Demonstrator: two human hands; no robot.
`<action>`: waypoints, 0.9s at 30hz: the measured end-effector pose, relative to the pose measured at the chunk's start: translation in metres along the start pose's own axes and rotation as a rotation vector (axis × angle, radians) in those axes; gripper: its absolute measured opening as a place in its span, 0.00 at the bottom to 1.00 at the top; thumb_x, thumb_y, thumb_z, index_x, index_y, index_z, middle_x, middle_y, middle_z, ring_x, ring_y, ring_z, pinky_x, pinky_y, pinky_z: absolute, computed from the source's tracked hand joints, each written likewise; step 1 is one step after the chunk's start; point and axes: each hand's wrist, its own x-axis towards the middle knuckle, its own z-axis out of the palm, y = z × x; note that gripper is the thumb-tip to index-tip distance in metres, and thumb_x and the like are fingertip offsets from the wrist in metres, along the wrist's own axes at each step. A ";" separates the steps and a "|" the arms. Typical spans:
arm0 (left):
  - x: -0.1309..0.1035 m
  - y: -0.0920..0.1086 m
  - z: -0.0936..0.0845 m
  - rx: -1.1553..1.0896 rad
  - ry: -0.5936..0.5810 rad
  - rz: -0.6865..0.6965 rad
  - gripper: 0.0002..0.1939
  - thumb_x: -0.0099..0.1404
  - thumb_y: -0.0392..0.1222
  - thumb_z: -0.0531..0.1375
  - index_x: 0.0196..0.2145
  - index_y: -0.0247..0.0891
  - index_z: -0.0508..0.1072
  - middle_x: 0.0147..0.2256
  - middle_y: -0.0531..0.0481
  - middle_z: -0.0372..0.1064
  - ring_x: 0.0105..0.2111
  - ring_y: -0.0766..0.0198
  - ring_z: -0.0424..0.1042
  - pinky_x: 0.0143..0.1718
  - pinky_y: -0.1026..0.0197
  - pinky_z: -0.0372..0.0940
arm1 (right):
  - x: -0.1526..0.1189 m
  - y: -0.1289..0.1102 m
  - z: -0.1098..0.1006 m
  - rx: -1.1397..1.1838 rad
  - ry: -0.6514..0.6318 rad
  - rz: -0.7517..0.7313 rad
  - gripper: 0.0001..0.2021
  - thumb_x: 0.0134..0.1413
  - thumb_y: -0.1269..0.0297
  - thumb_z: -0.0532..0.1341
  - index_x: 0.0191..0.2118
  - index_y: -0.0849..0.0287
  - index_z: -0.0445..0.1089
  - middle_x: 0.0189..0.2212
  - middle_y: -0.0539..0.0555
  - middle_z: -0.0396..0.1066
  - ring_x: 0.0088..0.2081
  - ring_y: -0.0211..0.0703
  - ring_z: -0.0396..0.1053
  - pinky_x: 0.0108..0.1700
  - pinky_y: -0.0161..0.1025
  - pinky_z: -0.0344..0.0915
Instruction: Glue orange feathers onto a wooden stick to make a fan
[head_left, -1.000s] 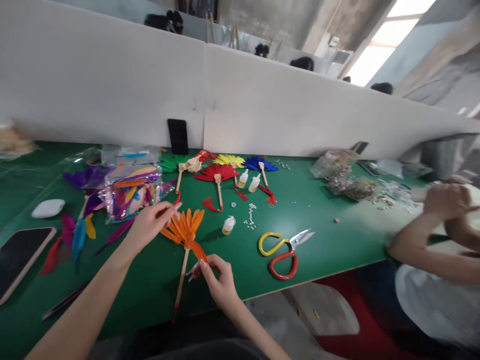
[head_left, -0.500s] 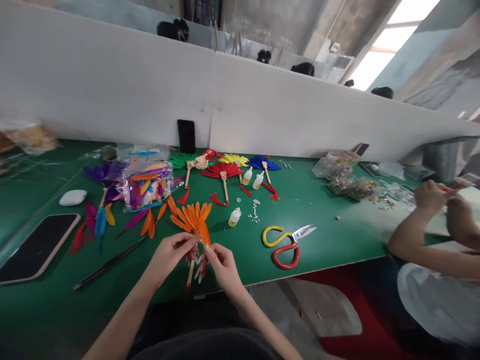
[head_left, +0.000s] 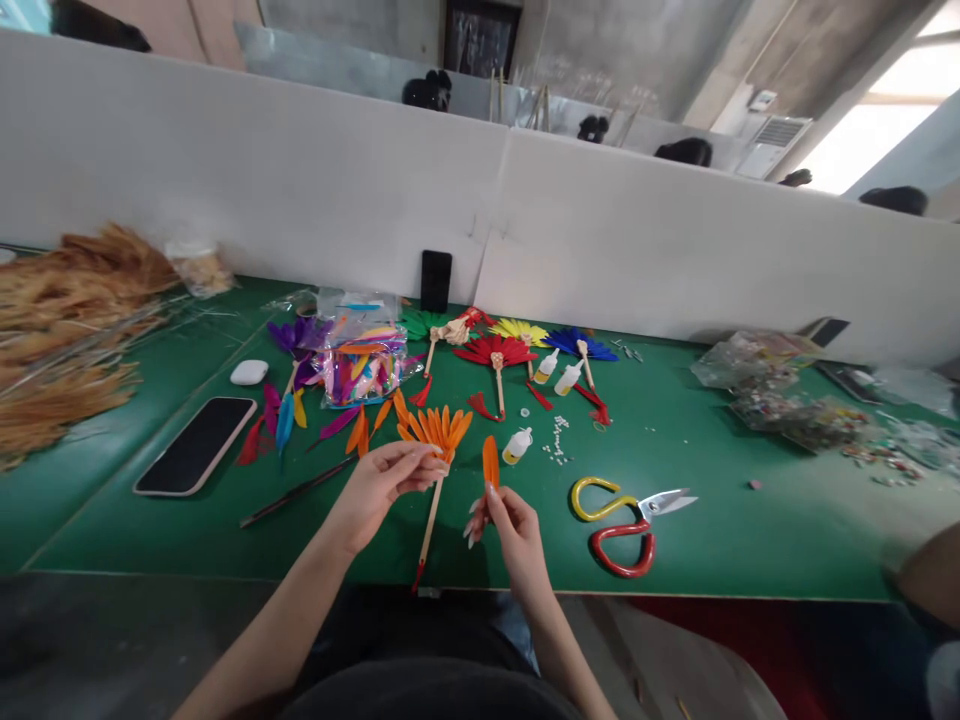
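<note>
My left hand [head_left: 396, 484] is closed at the base of an orange feather fan [head_left: 436, 428], its fingertips pinching where the feathers meet the wooden handle [head_left: 430, 530]. The exact grip is partly hidden behind the fingers. To the right, my right hand [head_left: 511, 520] pinches a single orange feather [head_left: 490, 462] by its lower end, tip up and apart from the fan. A small white glue bottle [head_left: 517, 446] stands just beyond that feather. Several loose orange feathers [head_left: 361, 432] lie left of the fan.
Scissors [head_left: 637, 520] with yellow and red handles lie right. Behind are a red feather fan [head_left: 497, 352], a blue one [head_left: 581, 344], and bagged feathers [head_left: 365, 365]. White beads [head_left: 556, 440] lie scattered. A phone [head_left: 196, 446] and a dark stick [head_left: 296, 492] lie left.
My right hand has moved right, away from the fan, with an orange feather in its fingers. My left hand stays at the fan. The camera view has turned left.
</note>
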 end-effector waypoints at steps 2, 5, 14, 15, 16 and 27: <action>0.000 0.006 0.005 -0.051 -0.044 -0.014 0.13 0.59 0.46 0.64 0.38 0.35 0.76 0.35 0.45 0.76 0.35 0.62 0.74 0.36 0.65 0.67 | 0.002 -0.005 -0.002 0.005 -0.012 0.005 0.18 0.56 0.51 0.58 0.25 0.61 0.65 0.17 0.48 0.66 0.19 0.34 0.65 0.25 0.33 0.62; 0.001 0.013 0.010 -0.166 -0.158 -0.014 0.19 0.64 0.52 0.58 0.45 0.36 0.75 0.46 0.42 0.73 0.44 0.58 0.72 0.43 0.62 0.66 | 0.006 -0.017 -0.004 0.041 -0.061 0.008 0.15 0.57 0.52 0.57 0.30 0.60 0.65 0.18 0.47 0.66 0.18 0.34 0.64 0.25 0.34 0.62; -0.005 0.035 0.021 -0.561 -0.553 -0.062 0.35 0.67 0.64 0.36 0.60 0.41 0.60 0.58 0.43 0.59 0.61 0.53 0.53 0.60 0.50 0.48 | 0.020 -0.068 -0.002 0.056 -0.043 -0.065 0.12 0.55 0.52 0.60 0.34 0.56 0.63 0.21 0.43 0.52 0.20 0.30 0.48 0.21 0.30 0.49; -0.007 0.037 0.022 -0.572 -0.573 -0.071 0.36 0.66 0.65 0.35 0.61 0.42 0.58 0.58 0.43 0.60 0.62 0.53 0.52 0.60 0.49 0.46 | 0.021 -0.072 -0.001 0.024 -0.008 -0.090 0.12 0.53 0.53 0.61 0.34 0.56 0.63 0.22 0.44 0.53 0.20 0.30 0.49 0.22 0.30 0.49; -0.009 0.039 0.023 -0.576 -0.583 -0.079 0.37 0.65 0.67 0.34 0.61 0.44 0.57 0.58 0.44 0.60 0.62 0.53 0.51 0.61 0.48 0.44 | 0.023 -0.076 0.000 -0.011 0.024 -0.112 0.13 0.52 0.53 0.63 0.32 0.56 0.63 0.22 0.44 0.54 0.21 0.30 0.49 0.22 0.30 0.50; -0.008 0.050 0.029 -0.518 -0.532 -0.170 0.38 0.58 0.74 0.32 0.61 0.62 0.51 0.62 0.53 0.53 0.60 0.43 0.52 0.54 0.34 0.49 | 0.036 -0.098 0.018 -0.220 -0.069 -0.122 0.14 0.50 0.53 0.63 0.37 0.58 0.73 0.20 0.47 0.60 0.20 0.33 0.53 0.20 0.30 0.54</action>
